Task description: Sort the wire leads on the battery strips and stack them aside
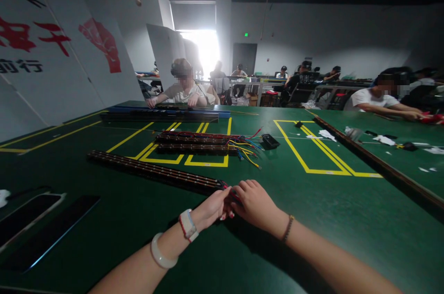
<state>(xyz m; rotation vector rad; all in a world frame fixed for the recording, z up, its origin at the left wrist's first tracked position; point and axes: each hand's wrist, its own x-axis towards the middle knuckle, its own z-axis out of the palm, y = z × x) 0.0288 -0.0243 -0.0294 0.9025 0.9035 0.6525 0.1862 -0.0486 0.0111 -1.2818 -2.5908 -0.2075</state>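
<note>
A long dark strip with pale lines along it lies aslant on the green table, and its near right end reaches my hands. Red wires come out of that end. My left hand is closed around the wires, its fingertips tucked under. Against it, my right hand curls over the same wires with its fingers bent. The part of the wires between my palms is hidden. Beyond my hands lies a stack of similar dark strips, with red, blue and yellow wires fanning out on the right.
A small black tray sits beside the fanned wires. Yellow tape marks rectangles on the table. Dark flat panels lie at the left, and a long bar runs along the right. Across the table a person handles blue-edged bars.
</note>
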